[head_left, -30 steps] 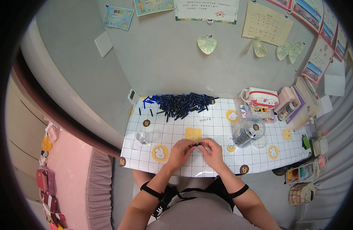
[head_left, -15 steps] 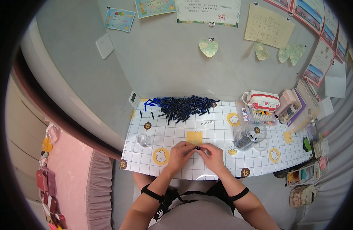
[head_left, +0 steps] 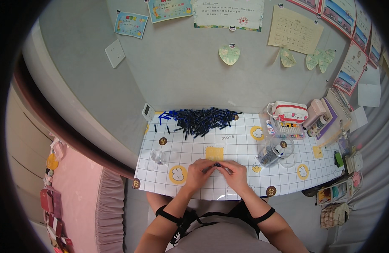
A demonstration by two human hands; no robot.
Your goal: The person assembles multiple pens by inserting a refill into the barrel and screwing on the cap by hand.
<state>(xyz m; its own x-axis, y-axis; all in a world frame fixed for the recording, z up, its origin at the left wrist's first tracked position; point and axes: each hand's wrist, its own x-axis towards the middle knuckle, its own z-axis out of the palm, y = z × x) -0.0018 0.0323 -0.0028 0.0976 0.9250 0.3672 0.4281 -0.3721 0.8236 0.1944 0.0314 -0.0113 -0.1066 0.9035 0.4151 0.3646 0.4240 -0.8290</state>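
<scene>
My left hand (head_left: pixel 198 173) and my right hand (head_left: pixel 233 173) meet over the near middle of the table. Pinched between their fingertips is a small bunch of dark ink cartridges (head_left: pixel 217 165), seen end-on; the fingers hide most of it. Beyond my hands, against the wall, lies a big heap of loose blue-black ink cartridges (head_left: pixel 203 120). A few single ones lie apart at its left side. To the right stands a clear round tub (head_left: pixel 283 145) with dark pieces inside. On the left is a small clear cup (head_left: pixel 157 157) with something small in it.
A white grid-patterned cloth (head_left: pixel 241 126) covers the table. Back right are a white-and-red pencil case (head_left: pixel 290 111) on a clear box and some upright notebooks (head_left: pixel 329 111). A small white timer (head_left: pixel 148 111) leans at the back left corner. A pink bed (head_left: pixel 82 189) is at the left.
My hands stay together at the same place, with the bunch turned slightly so that more of its ends show. The heap, tub and cup have not moved.
</scene>
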